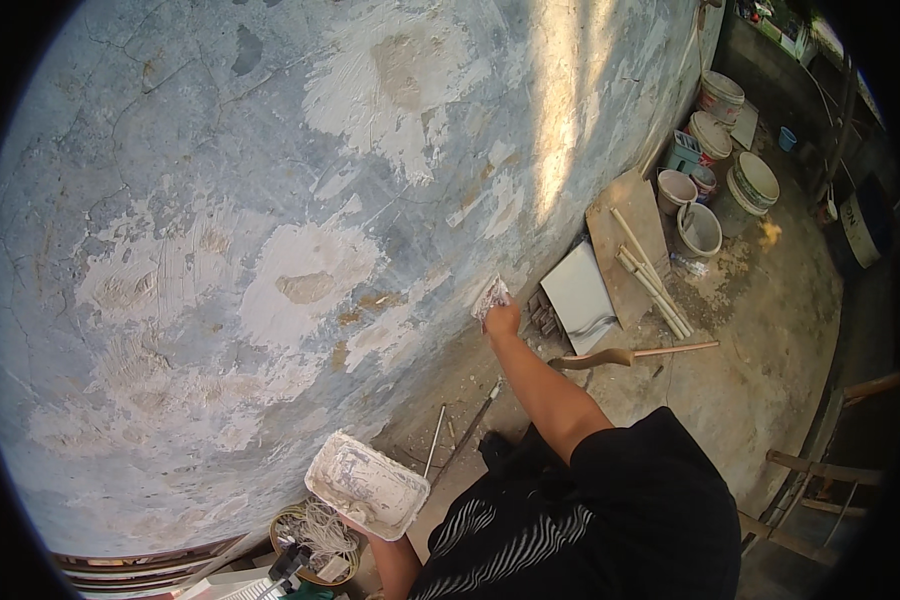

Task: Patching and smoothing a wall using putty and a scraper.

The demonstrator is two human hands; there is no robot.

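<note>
My right arm stretches forward to the blue-grey wall (270, 190), which carries rough white patches of filler. In my right hand (503, 317), fingers closed, is a putty knife (491, 293) smeared with white paste; its blade is at the lower part of the wall, and I cannot tell whether it touches. My left hand (358, 527), mostly hidden, supports a white rectangular plastic tub (370, 486) from beneath. The tub is tilted toward me, with white paste coating its inside and rim.
Beyond my right arm lie a white panel (578, 292), a brown board (620, 215), pale sticks (655, 290) and a curved wooden piece (600, 358). Several buckets (753, 184) stand farther off. A basket of cord (315, 540) sits below the tub. Wooden rungs (820, 468) rise at right.
</note>
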